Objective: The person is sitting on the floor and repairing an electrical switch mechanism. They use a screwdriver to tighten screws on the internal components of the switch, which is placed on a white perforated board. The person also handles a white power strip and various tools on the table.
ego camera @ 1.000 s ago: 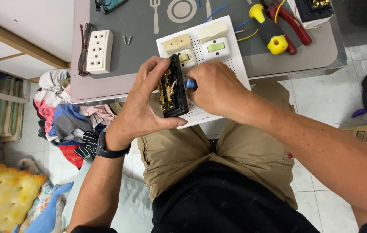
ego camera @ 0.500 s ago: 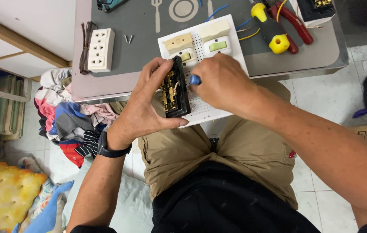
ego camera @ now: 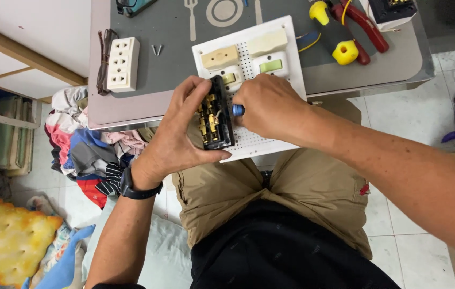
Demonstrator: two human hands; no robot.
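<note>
The grey table (ego camera: 174, 59) runs off the top of the view, so the things along its far edge are cut: a dark object at the upper left, red-handled pliers (ego camera: 364, 27) with a yellow-handled tool (ego camera: 344, 52) beside them, and a box at the upper right corner. The person's lap in tan shorts fills the lower middle, and both forearms leave the picture at the bottom and right.

A white perforated board (ego camera: 286, 69) lies half on the table edge and half over the lap. Cream and pale green switch blocks sit on its far half; its near half is largely covered by the hands.

The left hand (ego camera: 176, 142) wraps around a black socket body (ego camera: 216, 113), thumb along the near end and fingers curled over the left side, holding it upright on the board near the table edge. The open face of the body shows several brass contacts in a row; how many there are is hard to tell, since the fingers overlap some of them.

The right hand (ego camera: 270, 104) is closed in a fist around a blue-handled tool (ego camera: 237, 110), only the blue tip showing beside the socket body. Its shaft is hidden, so it is probably a screwdriver, though the view cannot confirm it.

A white triple outlet (ego camera: 122, 64) with a dark coiled cord lies apart on the table's left, with two small screws (ego camera: 157, 50) beside it.
</note>
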